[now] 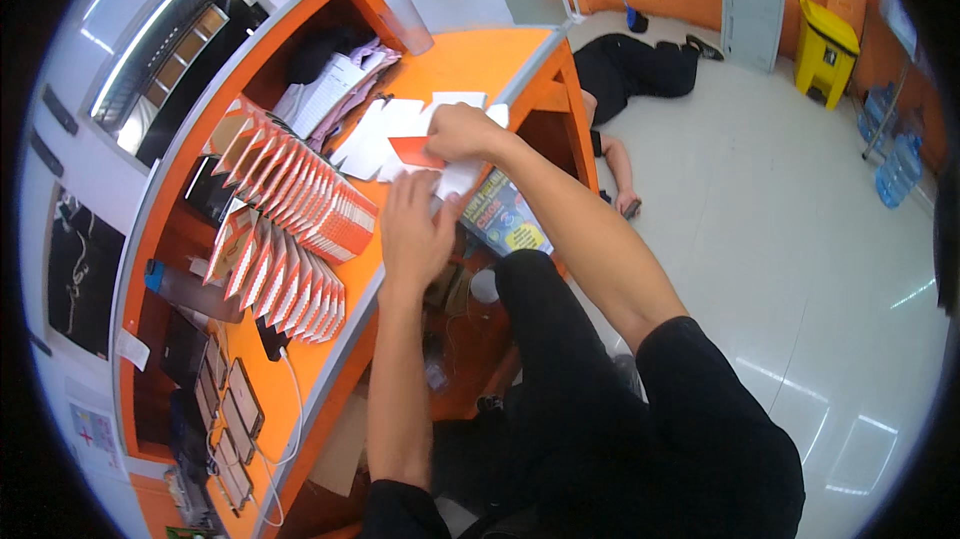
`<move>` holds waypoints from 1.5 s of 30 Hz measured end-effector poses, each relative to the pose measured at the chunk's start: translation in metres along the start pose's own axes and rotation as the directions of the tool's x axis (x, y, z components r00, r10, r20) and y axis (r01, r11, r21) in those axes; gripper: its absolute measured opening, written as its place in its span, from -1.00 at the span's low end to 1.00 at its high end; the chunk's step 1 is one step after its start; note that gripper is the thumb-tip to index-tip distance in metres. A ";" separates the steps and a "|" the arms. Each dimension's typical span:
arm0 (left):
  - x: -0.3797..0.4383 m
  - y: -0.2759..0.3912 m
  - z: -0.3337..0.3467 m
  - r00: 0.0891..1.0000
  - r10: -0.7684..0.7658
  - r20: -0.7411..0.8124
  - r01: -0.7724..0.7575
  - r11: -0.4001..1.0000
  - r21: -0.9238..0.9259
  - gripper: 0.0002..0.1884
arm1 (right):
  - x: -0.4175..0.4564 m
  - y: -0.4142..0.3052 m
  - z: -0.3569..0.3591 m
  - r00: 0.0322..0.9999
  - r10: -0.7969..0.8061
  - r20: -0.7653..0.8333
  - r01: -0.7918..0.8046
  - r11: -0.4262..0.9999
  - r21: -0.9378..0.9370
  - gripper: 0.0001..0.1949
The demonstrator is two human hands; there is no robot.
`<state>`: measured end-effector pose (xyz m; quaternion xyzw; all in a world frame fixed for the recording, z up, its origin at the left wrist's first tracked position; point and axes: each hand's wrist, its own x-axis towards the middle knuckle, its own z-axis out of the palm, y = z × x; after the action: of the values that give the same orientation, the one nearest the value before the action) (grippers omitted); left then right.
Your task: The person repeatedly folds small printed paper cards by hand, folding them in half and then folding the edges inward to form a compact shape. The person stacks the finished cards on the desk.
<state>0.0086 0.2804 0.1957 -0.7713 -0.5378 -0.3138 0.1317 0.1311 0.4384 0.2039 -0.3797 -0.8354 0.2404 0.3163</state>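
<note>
My right hand (pixel 465 132) is curled over white die-cut carton blanks (pixel 370 138), its fingers at the edge of an orange card panel (pixel 407 150). Closer to me, my left hand (pixel 416 228) has its fingers extended and thumb apart, beside the near edge of the white card; it is slightly blurred, and whether it touches the card is hard to tell. To its left stand two rows of folded red-and-white cartons, a longer row (pixel 300 179) behind a shorter row (pixel 281 276), packed closely together on the orange desk (pixel 465 51).
A printed box with writing (pixel 506 213) juts out below the desk edge. Phones (pixel 244 396) with white cables lie at the desk's left end, near a blue-capped bottle (pixel 195 291). Papers (pixel 330 100) fill the shelf. A person (pixel 630 74) lies on the floor beyond the desk.
</note>
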 end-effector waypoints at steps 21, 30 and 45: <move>-0.066 0.020 -0.039 0.896 -0.441 0.050 0.018 -0.077 -0.997 -0.26 | -0.195 -0.114 -0.003 0.660 -0.594 -0.460 0.532 0.802 -0.274 -0.90; -0.197 0.041 -0.046 0.740 -0.620 0.260 0.321 -0.013 -0.947 -0.34 | -0.240 -0.114 0.085 0.938 -0.331 0.104 0.205 0.771 0.604 -0.62; -0.238 0.066 -0.057 0.757 -0.654 -0.008 0.510 0.599 -0.617 -0.52 | -0.215 -0.113 0.103 0.981 -0.130 0.142 0.047 0.878 0.476 -0.78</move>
<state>-0.0041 0.0465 0.0997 -0.5104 -0.6189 -0.5758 -0.1580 0.1132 0.1851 0.1316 -0.2310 -0.7926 0.4525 0.3373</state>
